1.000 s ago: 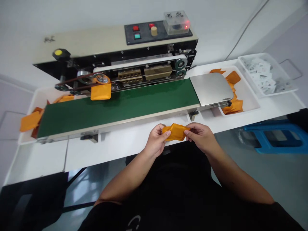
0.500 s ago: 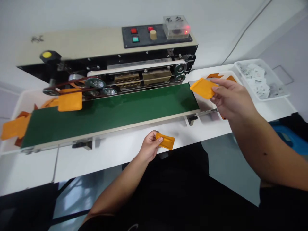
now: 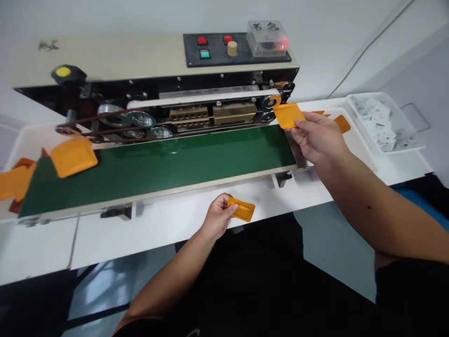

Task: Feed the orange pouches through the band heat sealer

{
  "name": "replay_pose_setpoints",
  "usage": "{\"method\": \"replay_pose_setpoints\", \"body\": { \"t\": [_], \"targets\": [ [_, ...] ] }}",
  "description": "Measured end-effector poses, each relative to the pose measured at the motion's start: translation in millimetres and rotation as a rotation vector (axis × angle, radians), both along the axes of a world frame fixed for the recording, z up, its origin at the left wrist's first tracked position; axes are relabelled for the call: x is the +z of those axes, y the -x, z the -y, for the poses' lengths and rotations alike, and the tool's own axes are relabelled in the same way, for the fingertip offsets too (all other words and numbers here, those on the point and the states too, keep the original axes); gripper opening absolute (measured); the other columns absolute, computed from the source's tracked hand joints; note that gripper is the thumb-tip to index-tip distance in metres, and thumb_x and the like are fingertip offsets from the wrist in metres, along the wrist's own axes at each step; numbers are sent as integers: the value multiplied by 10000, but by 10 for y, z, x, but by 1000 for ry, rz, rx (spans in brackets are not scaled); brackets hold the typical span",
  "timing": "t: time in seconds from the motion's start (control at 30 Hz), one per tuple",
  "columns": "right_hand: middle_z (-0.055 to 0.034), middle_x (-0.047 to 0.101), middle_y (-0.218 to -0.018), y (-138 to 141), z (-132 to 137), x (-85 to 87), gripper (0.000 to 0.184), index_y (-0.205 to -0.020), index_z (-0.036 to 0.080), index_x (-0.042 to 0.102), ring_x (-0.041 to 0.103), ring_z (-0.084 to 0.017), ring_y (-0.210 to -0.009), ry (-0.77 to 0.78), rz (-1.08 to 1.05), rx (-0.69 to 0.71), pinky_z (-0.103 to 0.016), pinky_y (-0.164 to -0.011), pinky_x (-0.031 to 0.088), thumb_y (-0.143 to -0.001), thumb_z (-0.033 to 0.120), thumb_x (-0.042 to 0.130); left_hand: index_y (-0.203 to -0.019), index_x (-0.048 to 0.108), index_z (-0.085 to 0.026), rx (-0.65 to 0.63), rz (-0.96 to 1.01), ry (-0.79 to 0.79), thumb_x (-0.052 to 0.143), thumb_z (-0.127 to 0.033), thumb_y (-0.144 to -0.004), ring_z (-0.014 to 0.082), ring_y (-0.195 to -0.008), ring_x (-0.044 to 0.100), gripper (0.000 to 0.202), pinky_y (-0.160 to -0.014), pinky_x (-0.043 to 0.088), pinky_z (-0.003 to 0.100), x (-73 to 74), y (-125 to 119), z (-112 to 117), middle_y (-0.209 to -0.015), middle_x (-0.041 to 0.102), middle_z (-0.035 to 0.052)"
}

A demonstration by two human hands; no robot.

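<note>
Between the thumb and fingers of my right hand (image 3: 321,135) is a flat orange pouch (image 3: 289,116), its upper edge close by the rollers at the right end of the band sealing machine (image 3: 119,61). My left hand (image 3: 220,216) pinches another orange pouch (image 3: 244,209) low over the front of the white table. A third, loose pouch (image 3: 74,157) lies at the left end of the green conveyor belt (image 3: 196,157), below the machine's drive belts.
A white bin (image 3: 30,140) holding several orange pouches stands at the belt's left end. Behind my right hand is a white tray (image 3: 363,147) with orange pouches. Beside it, a clear tub (image 3: 403,145) holds small white packets. A control panel (image 3: 213,55) tops the machine.
My right hand has brought its pouch left and up to the rollers, turning it straighter. The loose pouch has travelled left, out of the drive belts. My left hand stays nearly still.
</note>
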State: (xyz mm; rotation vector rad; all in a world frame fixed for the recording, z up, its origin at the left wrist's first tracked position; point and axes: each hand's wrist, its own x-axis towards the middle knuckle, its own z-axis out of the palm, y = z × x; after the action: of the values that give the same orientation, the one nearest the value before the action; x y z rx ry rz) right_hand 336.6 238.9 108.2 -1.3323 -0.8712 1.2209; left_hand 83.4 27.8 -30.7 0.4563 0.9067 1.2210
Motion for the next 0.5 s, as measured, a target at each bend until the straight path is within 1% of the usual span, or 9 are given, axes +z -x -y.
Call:
{"method": "replay_pose_setpoints", "body": {
  "t": [0.17,0.23,0.3,0.4,0.5],
  "targets": [
    [-80,802,-1039,108,18,48,218,-1119,188,713,804,-151,-877,38,-39,31,-221,-734,702,-940,65,694,-773,588,-173,-3,-2,-8,1024,-384,-748,90,-661,584,485,-649,462,208,13,7,-13,-765,631,-25],
    [-73,798,-1040,115,42,72,239,-1159,197,689,813,-157,-869,59,-31,53,-220,-717,699,-941,108,732,-776,585,-174,-4,-10,-9,1026,-397,-742,90,-659,581,496,-647,458,208,14,13,-14,-765,628,-27],
    [-62,786,-1031,105,100,100,284,-1196,214,671,824,-172,-853,84,-9,79,-216,-676,689,-939,188,788,-775,575,-176,-3,-24,-13,1030,-417,-731,89,-654,570,517,-645,452,208,17,20,-11,-757,617,-34],
    [-33,771,-1015,83,284,136,376,-1233,254,670,832,-186,-832,108,53,97,-201,-592,648,-910,292,859,-775,557,-179,-8,-38,-20,1027,-439,-731,84,-652,550,538,-653,448,210,30,29,4,-756,597,-44],
    [-13,763,-1022,74,588,135,428,-1220,273,691,822,-181,-799,88,80,76,-198,-540,599,-854,323,907,-778,551,-180,-11,-47,-18,1024,-451,-736,81,-654,536,546,-659,440,212,54,28,27,-759,588,-46]
  ]
}}
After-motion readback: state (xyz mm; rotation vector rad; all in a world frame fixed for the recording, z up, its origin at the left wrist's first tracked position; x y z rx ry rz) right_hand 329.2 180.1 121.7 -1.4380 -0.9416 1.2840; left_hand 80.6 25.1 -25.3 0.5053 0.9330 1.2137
